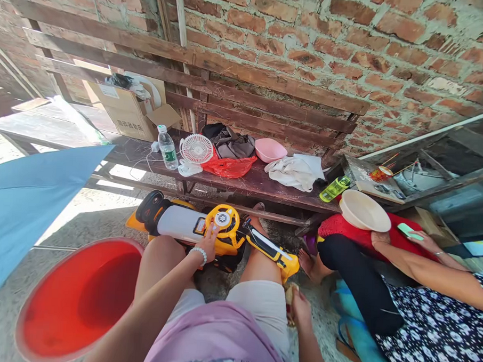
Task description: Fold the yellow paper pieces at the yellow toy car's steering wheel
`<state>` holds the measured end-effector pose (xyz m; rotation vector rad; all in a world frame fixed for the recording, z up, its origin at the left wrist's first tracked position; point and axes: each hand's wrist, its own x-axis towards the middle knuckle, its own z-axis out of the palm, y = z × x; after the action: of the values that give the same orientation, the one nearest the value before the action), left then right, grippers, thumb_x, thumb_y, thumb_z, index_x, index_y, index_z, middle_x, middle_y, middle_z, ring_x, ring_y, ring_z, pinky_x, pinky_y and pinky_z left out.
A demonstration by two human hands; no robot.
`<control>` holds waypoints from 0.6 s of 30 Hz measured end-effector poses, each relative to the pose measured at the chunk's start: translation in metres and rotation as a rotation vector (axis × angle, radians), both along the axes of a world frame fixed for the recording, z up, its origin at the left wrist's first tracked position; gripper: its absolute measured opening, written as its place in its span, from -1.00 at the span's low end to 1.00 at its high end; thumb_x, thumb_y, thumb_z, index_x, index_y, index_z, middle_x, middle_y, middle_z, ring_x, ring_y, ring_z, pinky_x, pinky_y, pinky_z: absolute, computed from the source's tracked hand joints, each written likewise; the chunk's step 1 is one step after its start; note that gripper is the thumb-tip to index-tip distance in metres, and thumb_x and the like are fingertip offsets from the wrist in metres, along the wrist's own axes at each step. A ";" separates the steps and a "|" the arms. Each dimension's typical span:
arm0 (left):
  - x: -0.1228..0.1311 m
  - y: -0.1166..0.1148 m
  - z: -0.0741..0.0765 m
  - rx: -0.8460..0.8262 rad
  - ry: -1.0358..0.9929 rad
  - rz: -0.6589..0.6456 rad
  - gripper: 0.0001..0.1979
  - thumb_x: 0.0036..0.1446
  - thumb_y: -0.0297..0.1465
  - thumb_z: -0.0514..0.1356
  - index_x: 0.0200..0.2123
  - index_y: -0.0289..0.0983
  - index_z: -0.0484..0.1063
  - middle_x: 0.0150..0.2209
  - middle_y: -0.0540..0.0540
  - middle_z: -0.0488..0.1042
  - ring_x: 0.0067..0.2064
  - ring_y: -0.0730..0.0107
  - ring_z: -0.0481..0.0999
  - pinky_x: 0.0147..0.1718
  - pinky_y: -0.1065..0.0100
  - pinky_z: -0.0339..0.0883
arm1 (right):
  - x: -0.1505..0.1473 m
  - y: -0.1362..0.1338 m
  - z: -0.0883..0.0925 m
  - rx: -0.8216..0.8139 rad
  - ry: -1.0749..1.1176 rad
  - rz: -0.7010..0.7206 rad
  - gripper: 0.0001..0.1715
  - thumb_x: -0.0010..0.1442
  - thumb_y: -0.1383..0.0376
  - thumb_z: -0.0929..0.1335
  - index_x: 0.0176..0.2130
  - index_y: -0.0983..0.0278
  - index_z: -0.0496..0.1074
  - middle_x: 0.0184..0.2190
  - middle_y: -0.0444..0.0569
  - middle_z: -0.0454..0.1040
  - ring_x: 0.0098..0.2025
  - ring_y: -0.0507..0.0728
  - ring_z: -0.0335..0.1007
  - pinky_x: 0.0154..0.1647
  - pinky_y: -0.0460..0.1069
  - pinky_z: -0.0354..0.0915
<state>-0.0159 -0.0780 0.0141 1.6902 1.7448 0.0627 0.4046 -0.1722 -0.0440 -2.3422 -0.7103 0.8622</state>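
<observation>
A yellow, white and black plastic toy machine (179, 221) lies in front of my knees. It has a yellow steering wheel (235, 215) with a white hub and a jointed yellow-and-black arm (268, 246) reaching right across my leg. My left hand (209, 244), with a beaded bracelet, rests on the near side of the wheel, fingers stretched toward the hub. My right hand (301, 309) is low beside my right thigh, closed on a pale tan piece (290, 294); its kind is unclear and it is partly hidden.
A red tub (80, 302) stands at left below a blue umbrella (32, 204). The wooden bench (241, 187) holds a bottle (167, 148), a fan (196, 148), bags and a pink basin (270, 149). At right, a seated person holds a cream bowl (365, 210) and a light-green object (409, 231).
</observation>
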 end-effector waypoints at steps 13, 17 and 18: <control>0.008 -0.005 0.003 0.021 0.040 0.041 0.00 0.19 -0.36 0.23 0.57 -0.22 -0.25 0.58 -0.18 -0.56 0.43 -0.35 0.21 0.35 -0.09 0.20 | -0.069 0.097 0.113 0.059 -0.932 0.846 -0.61 0.41 0.16 0.24 -0.11 0.21 0.62 -0.04 0.16 0.53 0.00 0.28 0.37 -0.12 0.07 0.30; 0.009 -0.004 0.004 0.008 0.071 0.019 0.07 0.18 -0.33 0.28 0.57 -0.21 -0.31 0.57 -0.28 -0.60 0.42 -0.38 0.23 0.34 -0.13 0.18 | -0.091 0.105 0.117 -0.090 -0.999 0.939 -0.63 0.45 0.22 0.24 -0.09 0.26 0.61 -0.07 0.20 0.50 0.00 0.30 0.38 -0.19 0.05 0.32; 0.009 -0.003 0.003 0.003 0.075 0.018 0.07 0.18 -0.34 0.27 0.57 -0.21 -0.32 0.57 -0.28 -0.60 0.42 -0.38 0.23 0.34 -0.12 0.18 | -0.097 0.109 0.118 -0.097 -0.993 0.959 -0.63 0.45 0.22 0.24 -0.08 0.28 0.60 -0.07 0.21 0.50 0.00 0.30 0.39 -0.18 0.05 0.33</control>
<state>-0.0072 -0.0814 0.0172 1.6991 1.8157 0.0095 0.3077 -0.0633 0.0745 -2.3768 -2.3287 -0.0688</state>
